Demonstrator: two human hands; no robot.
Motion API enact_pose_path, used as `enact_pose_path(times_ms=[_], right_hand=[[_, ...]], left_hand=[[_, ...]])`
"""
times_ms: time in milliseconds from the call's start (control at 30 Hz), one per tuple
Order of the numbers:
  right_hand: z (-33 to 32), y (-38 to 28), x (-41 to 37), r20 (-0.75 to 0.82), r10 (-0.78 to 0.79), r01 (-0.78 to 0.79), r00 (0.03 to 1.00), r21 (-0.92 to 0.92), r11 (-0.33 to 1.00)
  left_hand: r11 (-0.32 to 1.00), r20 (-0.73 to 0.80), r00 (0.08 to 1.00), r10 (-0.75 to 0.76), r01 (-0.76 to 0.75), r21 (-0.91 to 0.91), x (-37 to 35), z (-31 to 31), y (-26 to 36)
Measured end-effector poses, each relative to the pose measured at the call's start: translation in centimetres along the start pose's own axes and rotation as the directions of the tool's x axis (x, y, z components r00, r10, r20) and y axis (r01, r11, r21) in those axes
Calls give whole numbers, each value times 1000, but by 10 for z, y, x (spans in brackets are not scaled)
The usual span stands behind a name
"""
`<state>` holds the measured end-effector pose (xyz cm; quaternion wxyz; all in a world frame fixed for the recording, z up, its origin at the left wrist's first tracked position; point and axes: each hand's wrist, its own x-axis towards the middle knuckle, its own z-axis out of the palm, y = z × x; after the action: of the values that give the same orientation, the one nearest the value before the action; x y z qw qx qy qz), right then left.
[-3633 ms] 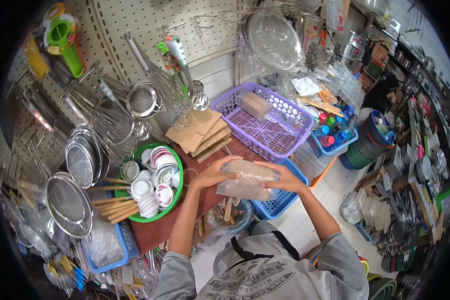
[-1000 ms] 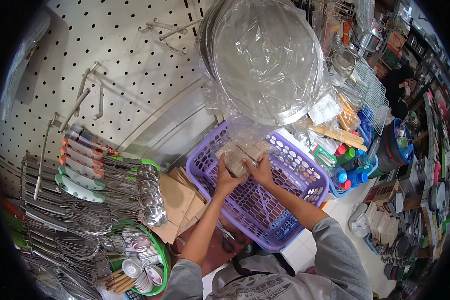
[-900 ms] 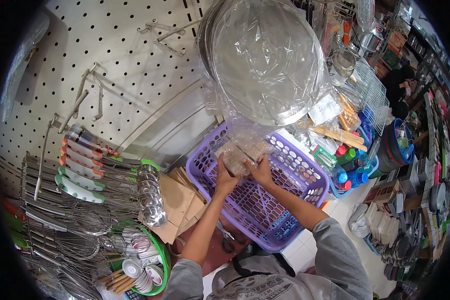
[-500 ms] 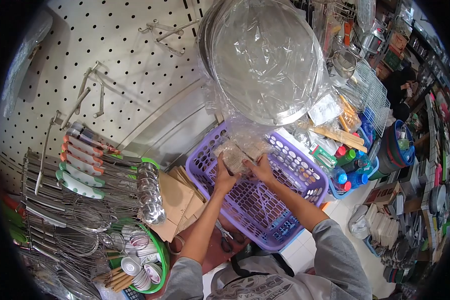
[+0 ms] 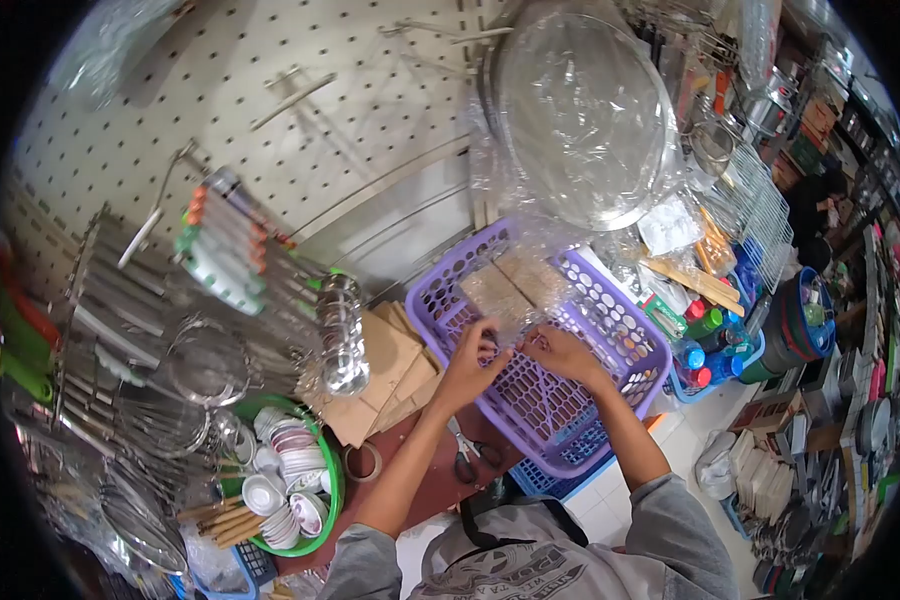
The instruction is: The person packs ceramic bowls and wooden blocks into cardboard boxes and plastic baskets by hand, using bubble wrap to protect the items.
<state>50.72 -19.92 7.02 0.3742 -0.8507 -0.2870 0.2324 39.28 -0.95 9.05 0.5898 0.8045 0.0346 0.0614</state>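
A purple plastic basket (image 5: 625, 460) stands before me. At its far end lie brown packets (image 5: 498, 292) in clear plastic wrap, side by side. My left hand (image 5: 470, 365) has its fingers closed on the near edge of the wrap. My right hand (image 5: 560, 352) pinches the same plastic, close to the left fingertips. Both hands are over the basket, nearer to me than the brown packets.
Left are hanging ladles and whisks, flat cardboard (image 5: 375, 365) and a green basket (image 5: 335, 490) of small cups. Scissors (image 5: 465, 460) and a tape roll (image 5: 362, 462) lie on the red-brown surface. Wrapped round trays (image 5: 585, 120) hang beyond. Bottles (image 5: 690, 355) stand to the right.
Both hands have moved back from the brown packets toward me, onto the edge of the plastic. The view has shifted, so the basket appears further right.
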Motion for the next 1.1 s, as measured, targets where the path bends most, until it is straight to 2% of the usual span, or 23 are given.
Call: enact_pose_path(times_ms=[33, 67, 100, 167, 200, 300, 333, 433, 467, 500, 567, 600, 633, 667, 700, 733, 800, 833, 867, 967, 1033, 1100], right_hand=[[10, -4, -1, 4, -53, 53, 999, 54, 997], [22, -8, -3, 8, -106, 104, 994, 109, 989], [32, -14, -4, 12, -159, 155, 987, 164, 974], [45, -45, -11, -59, -254, 260, 966, 154, 953], [52, -60, -13, -93, -291, 302, 952, 141, 943], [75, -93, -13, -172, -370, 395, 913, 141, 908], [83, -104, -12, -222, -396, 427, 891, 112, 897], [101, -127, -8, -286, -453, 466, 845, -25, 885], [111, -128, -2, -317, -463, 458, 828, -96, 884], [118, -131, 1, -349, -475, 446, 808, -165, 880], [124, -133, 3, -302, -414, 400, 859, -109, 910], [125, -133, 3, -288, -403, 393, 869, -93, 915], [127, -133, 4, -276, -391, 385, 878, -77, 920], [130, -129, 4, -328, -443, 433, 835, -108, 895], [132, -128, 4, -300, -420, 425, 857, -52, 904], [132, -126, 2, -271, -396, 413, 877, 3, 911], [136, -111, 6, -241, -383, 414, 892, 95, 905], [143, -95, 14, -239, -391, 429, 889, 133, 893], [147, -85, 17, -238, -398, 441, 886, 170, 881], [135, -90, -3, -121, -282, 303, 952, 229, 925], [128, -94, -17, -49, -308, 302, 950, 380, 874], [118, -102, -32, 65, -303, 239, 951, 468, 851]], left_hand=[[1000, 36, 999, 15, -14, -25, -14, -7, 2], [992, -14, 999, 29, -31, -121, -30, -11, 3], [985, 0, 999, -40, 39, -166, -47, -20, 4], [951, 33, 984, -173, 175, -256, -84, -41, 10], [961, -101, 985, -137, 107, -257, -101, -45, 21], [948, -277, 924, -263, 195, -250, -154, -72, 16], [958, -407, 873, -267, 194, -213, -166, -76, 10], [972, -685, 728, -14, 170, 161, -197, -92, -15], [980, -733, 680, 0, 146, 135, -206, -97, -25], [971, -744, 668, -4, 181, 157, -213, -99, -22], [947, -763, 647, -12, 252, 198, -223, -104, -16], [960, -760, 648, -52, 242, 140, -226, -105, -20], [957, -755, 655, -26, 235, 171, -229, -106, -29], [953, -749, 663, -1, 227, 200, -231, -107, -38], [948, -741, 671, 25, 218, 230, -233, -109, -38], [918, -727, 669, 156, 174, 357, -235, -112, -37], [977, -739, 662, -126, 212, 23, -238, -113, -23], [962, -705, 658, -264, 229, -147, -239, -113, -15], [965, -708, 657, -261, 198, -172, -241, -114, -18], [956, -696, 661, -281, 125, -267, -245, -116, -28], [927, -659, 674, -334, 111, -357, -248, -117, -24], [923, -549, 760, -347, 171, -346, -254, -122, -23]])
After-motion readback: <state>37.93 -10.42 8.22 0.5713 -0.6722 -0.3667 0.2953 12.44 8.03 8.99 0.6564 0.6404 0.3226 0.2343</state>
